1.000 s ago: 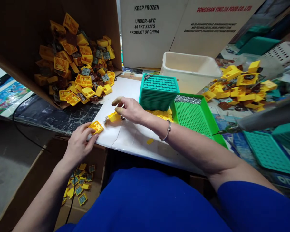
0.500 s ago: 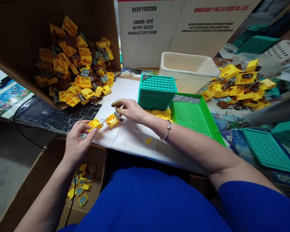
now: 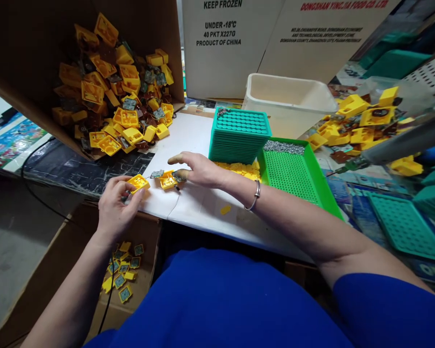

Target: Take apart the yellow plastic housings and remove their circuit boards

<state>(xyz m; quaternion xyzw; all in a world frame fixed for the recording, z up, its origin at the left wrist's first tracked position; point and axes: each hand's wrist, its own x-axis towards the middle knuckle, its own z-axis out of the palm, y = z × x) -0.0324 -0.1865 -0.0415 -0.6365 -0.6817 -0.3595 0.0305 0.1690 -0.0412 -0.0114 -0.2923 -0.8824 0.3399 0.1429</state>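
My left hand (image 3: 118,203) grips a small yellow plastic housing (image 3: 139,182) between thumb and fingers, at the left front of the white work surface. To its right lies a second yellow housing (image 3: 167,181), open side up, with small parts in it. A grey circuit board (image 3: 157,174) sits between the two housings, and a thin wire runs near it. My right hand (image 3: 199,169) hovers over the second housing's right side, index finger stretched out and thumb apart from it. The thumb tip is at a small dark part there; whether it touches is unclear.
A cardboard box (image 3: 130,29) of yellow housings lies at the left; another box (image 3: 94,309) is below. Stacked teal trays (image 3: 239,140), a green tray (image 3: 290,169) and a plastic tub (image 3: 290,99) stand rightward. An electric screwdriver (image 3: 391,145) juts in from the right.
The grey circuit board now shows left of the second housing, between the two. My left hand has drawn its housing slightly left. My right thumb has come down closer to the second housing.
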